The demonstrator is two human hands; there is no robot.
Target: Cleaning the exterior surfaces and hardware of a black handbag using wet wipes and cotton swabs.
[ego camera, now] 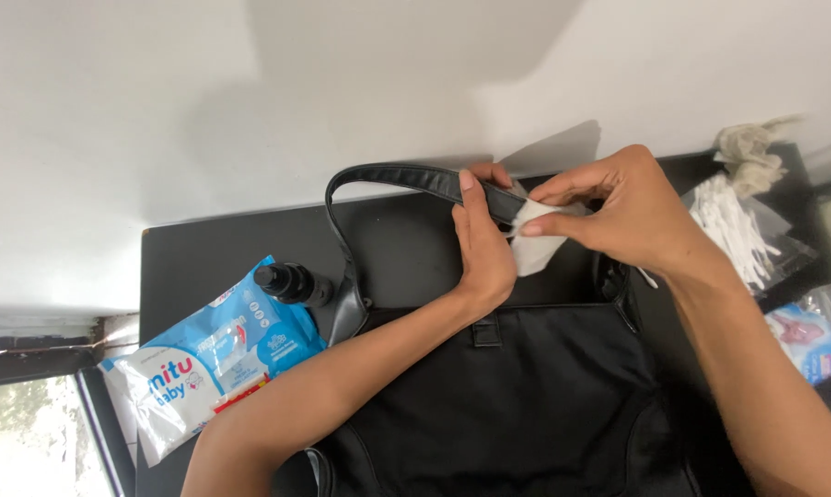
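Observation:
A black handbag (526,387) lies on a black table (203,258), its strap (388,175) arching up toward the wall. My left hand (482,241) grips the strap near its top right. My right hand (632,213) pinches a white wet wipe (535,241) against the strap right beside the left hand's fingers.
A blue and white pack of wet wipes (208,364) lies at the left with a small black spray bottle (293,283) beside it. A clear bag of cotton swabs (738,230), a crumpled cloth (751,152) and a blue packet (807,340) sit at the right. The white wall (249,92) is close behind.

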